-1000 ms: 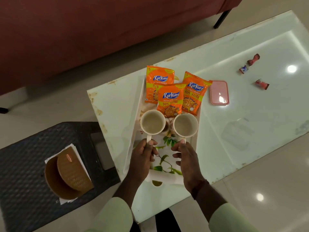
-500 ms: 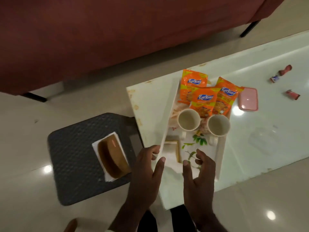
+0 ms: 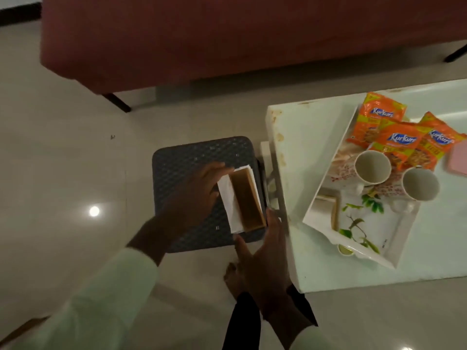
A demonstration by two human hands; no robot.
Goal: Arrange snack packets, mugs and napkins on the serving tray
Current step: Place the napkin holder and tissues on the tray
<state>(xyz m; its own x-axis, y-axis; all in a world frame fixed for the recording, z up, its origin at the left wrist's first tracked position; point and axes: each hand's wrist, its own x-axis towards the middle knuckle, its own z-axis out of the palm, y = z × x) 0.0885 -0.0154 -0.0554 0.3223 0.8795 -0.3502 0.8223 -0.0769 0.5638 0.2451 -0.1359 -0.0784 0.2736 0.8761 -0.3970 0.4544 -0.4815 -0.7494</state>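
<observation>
The white leaf-print serving tray (image 3: 389,231) sits on the table's left end. Three orange snack packets (image 3: 401,142) overlap at its far end, and two empty white mugs (image 3: 372,168) (image 3: 420,184) stand side by side just in front of them. On the dark stool (image 3: 182,160) left of the table is a brown napkin holder (image 3: 246,198) with white napkins (image 3: 228,198). My left hand (image 3: 197,195) lies against the napkins from the left, blurred, its grip unclear. My right hand (image 3: 262,251) is open, fingertips at the holder's near end.
The white table (image 3: 298,137) has a stained left edge close to the stool. A red sofa (image 3: 252,34) spans the back, with a dark leg on the floor. A pink lid (image 3: 458,160) lies past the packets at the right edge. Pale tiled floor surrounds the stool.
Both hands have left the mug handles and swung left from the tray to the napkin holder on the stool. The view has turned left with them.
</observation>
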